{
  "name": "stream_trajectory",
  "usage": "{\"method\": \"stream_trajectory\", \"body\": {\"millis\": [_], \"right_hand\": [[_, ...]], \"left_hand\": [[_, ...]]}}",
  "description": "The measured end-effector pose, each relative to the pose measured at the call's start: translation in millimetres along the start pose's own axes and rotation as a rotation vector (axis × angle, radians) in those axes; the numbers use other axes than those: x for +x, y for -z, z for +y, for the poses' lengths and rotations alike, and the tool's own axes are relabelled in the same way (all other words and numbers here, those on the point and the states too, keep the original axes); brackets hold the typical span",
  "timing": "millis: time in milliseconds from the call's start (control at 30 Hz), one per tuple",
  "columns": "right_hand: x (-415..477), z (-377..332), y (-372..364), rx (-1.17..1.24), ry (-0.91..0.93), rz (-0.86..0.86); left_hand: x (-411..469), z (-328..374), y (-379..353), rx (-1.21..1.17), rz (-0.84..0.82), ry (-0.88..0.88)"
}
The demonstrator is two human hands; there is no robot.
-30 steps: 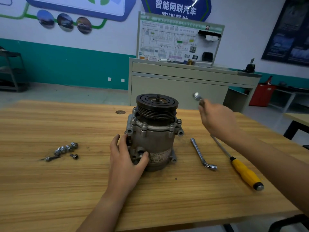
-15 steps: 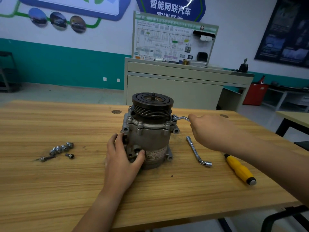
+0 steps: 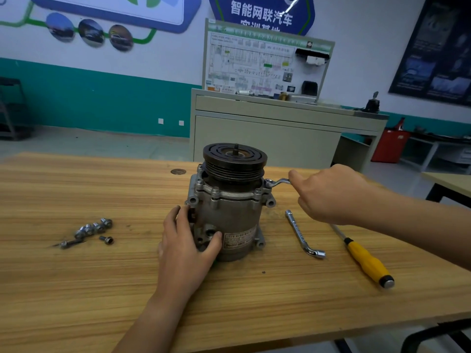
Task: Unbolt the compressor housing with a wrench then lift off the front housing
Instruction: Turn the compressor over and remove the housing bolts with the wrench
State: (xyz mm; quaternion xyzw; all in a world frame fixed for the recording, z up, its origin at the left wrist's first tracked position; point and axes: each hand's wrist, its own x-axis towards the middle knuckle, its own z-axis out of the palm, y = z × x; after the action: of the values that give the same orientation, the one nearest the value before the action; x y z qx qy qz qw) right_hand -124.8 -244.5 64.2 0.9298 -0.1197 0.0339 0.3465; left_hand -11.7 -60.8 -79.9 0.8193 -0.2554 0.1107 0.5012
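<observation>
On the left of the wooden table (image 3: 76, 289), well clear of the work: a small cluster of loose bolts (image 3: 93, 228), heads touching or nearly so. Just in front of them lies one short bolt (image 3: 106, 240) on its own, and a longer bolt (image 3: 68, 243) to its left.

Centre of the table: the compressor (image 3: 234, 220) stands upright on its end, black grooved pulley (image 3: 235, 159) on top, label facing the camera. Below the pulley the front housing (image 3: 226, 193) sits on the body, with bolt heads showing around its flange.

The left hand (image 3: 187, 248) grips the compressor low on its left side, with the thumb pressed against the front face near a round port and the fingers wrapped round the left edge. The forearm comes in from the bottom of the frame.

At the upper right of the flange, the ring end of a wrench (image 3: 276, 182) sits over a bolt head, with the shaft pointing right, roughly level. The right hand (image 3: 328, 194) is closed round the wrench shaft, knuckles up; most of the handle is hidden inside the fist.

Right of the compressor, flat on the table: an L-shaped socket key (image 3: 302, 234), its bent end toward the camera. Further right is a screwdriver (image 3: 367, 261) with a yellow handle, its shaft partly hidden under the right forearm.

Behind the table: a grey cabinet (image 3: 267, 138) carrying a wiring diagram board (image 3: 262, 64), and a red bin (image 3: 390, 146) on the floor at far right.
</observation>
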Motion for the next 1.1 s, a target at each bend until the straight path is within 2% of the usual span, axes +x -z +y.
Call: {"method": "stream_trajectory", "body": {"millis": [133,233,367,533,600,700,733,833,933,1100], "right_hand": [[10,2,-8,-0.059,-0.010,-0.043],[29,6,-7,-0.015,-0.033,-0.054],[51,-2,-16,0.139,-0.059,0.082],[55,-3,-22,0.175,-0.086,0.251],[43,8,-18,0.297,-0.198,0.379],[15,13,-8,0.689,-0.254,0.503],[6,11,-5,0.727,-0.223,0.478],[-12,1,-11,0.526,-0.116,0.287],[-12,-6,-17,0.416,-0.143,0.134],[-6,-5,-11,0.240,-0.173,0.063]], "left_hand": [[0,0,0,0.005,-0.006,-0.003],[0,1,0,0.007,0.002,-0.015],[2,3,-2,0.033,-0.005,-0.026],[2,2,0,0.058,0.000,-0.035],[3,1,0,0.069,0.001,-0.042],[4,1,-1,0.089,0.007,-0.048],[4,1,-2,0.094,0.006,-0.046],[4,1,-2,0.108,0.007,-0.047],[3,0,-1,0.121,0.009,-0.047],[2,-1,0,0.112,0.012,-0.039]]}}
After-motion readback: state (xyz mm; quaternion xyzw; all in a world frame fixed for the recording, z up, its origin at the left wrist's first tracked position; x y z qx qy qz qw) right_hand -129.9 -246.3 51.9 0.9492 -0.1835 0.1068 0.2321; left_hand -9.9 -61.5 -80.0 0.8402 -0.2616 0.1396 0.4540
